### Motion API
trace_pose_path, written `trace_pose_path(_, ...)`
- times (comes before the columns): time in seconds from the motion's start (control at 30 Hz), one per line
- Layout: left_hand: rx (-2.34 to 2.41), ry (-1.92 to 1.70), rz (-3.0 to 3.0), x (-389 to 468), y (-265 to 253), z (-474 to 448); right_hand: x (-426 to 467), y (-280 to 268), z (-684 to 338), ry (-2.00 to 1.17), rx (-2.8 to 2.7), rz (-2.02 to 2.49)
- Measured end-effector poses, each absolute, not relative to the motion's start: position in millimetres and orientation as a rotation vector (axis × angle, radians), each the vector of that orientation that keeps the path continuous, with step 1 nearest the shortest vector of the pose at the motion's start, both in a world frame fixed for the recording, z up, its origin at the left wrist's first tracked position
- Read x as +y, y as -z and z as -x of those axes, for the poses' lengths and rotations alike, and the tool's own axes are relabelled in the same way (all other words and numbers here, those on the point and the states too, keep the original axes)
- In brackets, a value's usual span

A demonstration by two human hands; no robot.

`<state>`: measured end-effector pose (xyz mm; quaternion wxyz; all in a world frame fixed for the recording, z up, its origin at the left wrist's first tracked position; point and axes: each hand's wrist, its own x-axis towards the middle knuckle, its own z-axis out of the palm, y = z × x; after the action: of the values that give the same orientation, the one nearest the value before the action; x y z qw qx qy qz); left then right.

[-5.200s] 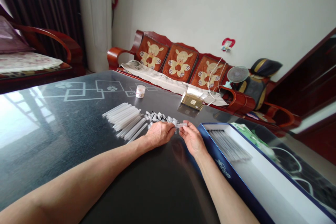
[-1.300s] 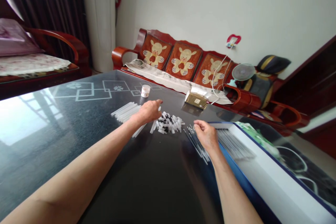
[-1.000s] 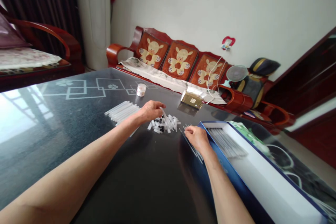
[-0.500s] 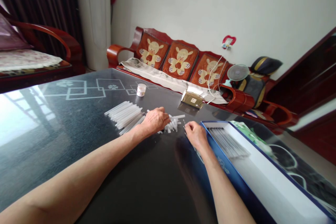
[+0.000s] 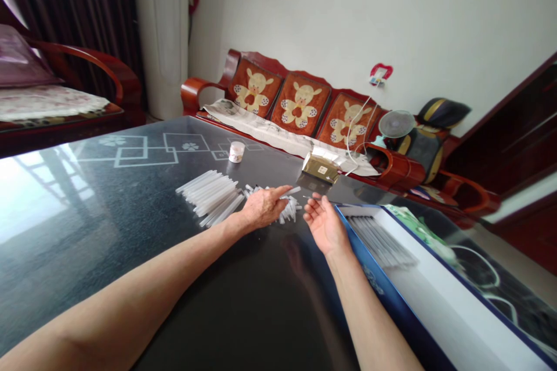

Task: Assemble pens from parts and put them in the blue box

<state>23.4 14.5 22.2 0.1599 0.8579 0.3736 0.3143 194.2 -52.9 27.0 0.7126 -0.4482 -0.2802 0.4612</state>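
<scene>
My left hand (image 5: pixel 263 207) reaches over a pile of short white pen caps (image 5: pixel 288 213), closed on one white cap (image 5: pixel 293 191), its index finger stretched along it. To the right, my right hand (image 5: pixel 324 221) is turned palm up with its fingers curled. A thin pen tip (image 5: pixel 307 197) pokes out leftward from its fingertips; the rest of that pen is hidden behind the hand. The cap and the tip are a short gap apart. Left of my left hand lies a stack of translucent white pen barrels (image 5: pixel 211 192).
A long blue box (image 5: pixel 439 307) with a white inside holds a row of dark-ended pens (image 5: pixel 383 243) at its far end. On the dark glossy table (image 5: pixel 130 226) stand a small white round tub (image 5: pixel 236 152) and a tissue box (image 5: pixel 321 168). A wooden sofa (image 5: pixel 195 90) is behind.
My right hand has turned from back-up to palm-up, bringing the pen tip round to point left. My left index finger has stretched out along the cap. The view has shifted slightly.
</scene>
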Motion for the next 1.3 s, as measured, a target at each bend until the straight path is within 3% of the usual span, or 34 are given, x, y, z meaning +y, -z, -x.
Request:
trace_pose_path(0.43,0.821,-0.727,-2.618,8.1,-22.5,-24.4,-50.3,-17.6,-196.9,-0.841,-0.687,0.998)
trace_pose_path(1.03,0.61,-0.822,-2.341,3.6,-26.4,-26.3,-57.8,-14.6,-170.9,-1.179,-0.916,1.022)
trace_pose_path(1.3,0.896,-0.865,-2.409,-0.1,-30.4,-25.7,-52.8,-26.1,-197.3,-0.88,-0.589,0.945)
